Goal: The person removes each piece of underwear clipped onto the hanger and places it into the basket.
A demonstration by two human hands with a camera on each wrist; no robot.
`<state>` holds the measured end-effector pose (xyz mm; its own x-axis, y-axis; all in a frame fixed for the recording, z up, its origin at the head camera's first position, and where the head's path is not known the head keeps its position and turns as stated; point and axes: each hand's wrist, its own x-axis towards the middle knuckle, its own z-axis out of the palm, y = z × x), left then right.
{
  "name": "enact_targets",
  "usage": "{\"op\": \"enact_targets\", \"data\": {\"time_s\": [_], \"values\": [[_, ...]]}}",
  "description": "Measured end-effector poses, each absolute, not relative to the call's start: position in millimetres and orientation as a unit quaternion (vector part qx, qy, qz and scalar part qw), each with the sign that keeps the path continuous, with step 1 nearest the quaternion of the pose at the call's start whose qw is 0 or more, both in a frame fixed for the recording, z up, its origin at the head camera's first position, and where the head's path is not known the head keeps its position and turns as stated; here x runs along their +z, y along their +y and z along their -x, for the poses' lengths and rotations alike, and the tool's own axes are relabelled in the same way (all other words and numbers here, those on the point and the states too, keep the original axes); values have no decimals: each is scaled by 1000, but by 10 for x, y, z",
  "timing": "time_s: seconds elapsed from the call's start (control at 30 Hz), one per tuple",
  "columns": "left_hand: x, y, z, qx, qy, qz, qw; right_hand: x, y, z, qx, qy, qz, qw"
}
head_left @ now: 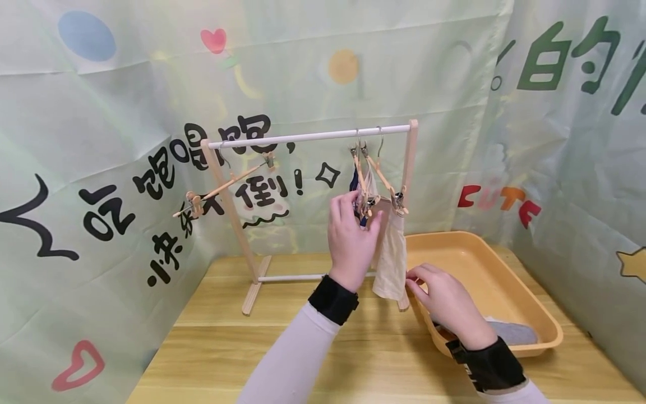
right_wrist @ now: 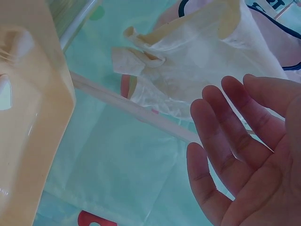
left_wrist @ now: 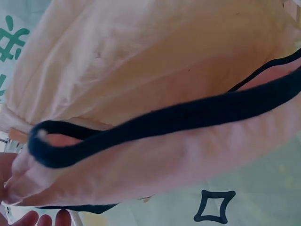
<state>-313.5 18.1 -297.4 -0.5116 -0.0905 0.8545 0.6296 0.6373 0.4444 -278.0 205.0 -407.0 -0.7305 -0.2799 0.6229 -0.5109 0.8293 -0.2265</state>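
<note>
Right hand (head_left: 446,297) held loosely with empty fingers spread, grey cloth (head_left: 513,333) laid in the yellow tray (head_left: 484,269) on the worktop (head_left: 202,359), left hand (head_left: 350,238) placed around a clip (head_left: 368,207), its grip cannot be told, pink cloth (left_wrist: 141,174) and cream cloth (head_left: 391,269) hung from hangers (head_left: 378,171) on the rack (head_left: 303,138).

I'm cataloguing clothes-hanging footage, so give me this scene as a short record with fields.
rack: wooden, white rail
left hand: at a hanger clip, grip unclear
right hand: near the tray, holding nothing
clothes: cream garment and navy-trimmed pink garment, both hanging
bare hanger: rack's left end
tray contents: grey cloth
</note>
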Motion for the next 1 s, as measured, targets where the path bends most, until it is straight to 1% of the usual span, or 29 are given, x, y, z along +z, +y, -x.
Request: {"op": "enact_targets", "data": {"time_s": [0.23,0.47,1.0], "values": [[-2970,194,3184,-353,-771,172,502,-4062,2031,2782,195,-910,-219,294],[-2918,216,3196,-333,-764,181,522,-4063,2024,2775,195,-911,-220,288],[-2911,88,3164,-348,-755,188,524,-4071,2010,2768,192,-914,-218,284]]}}
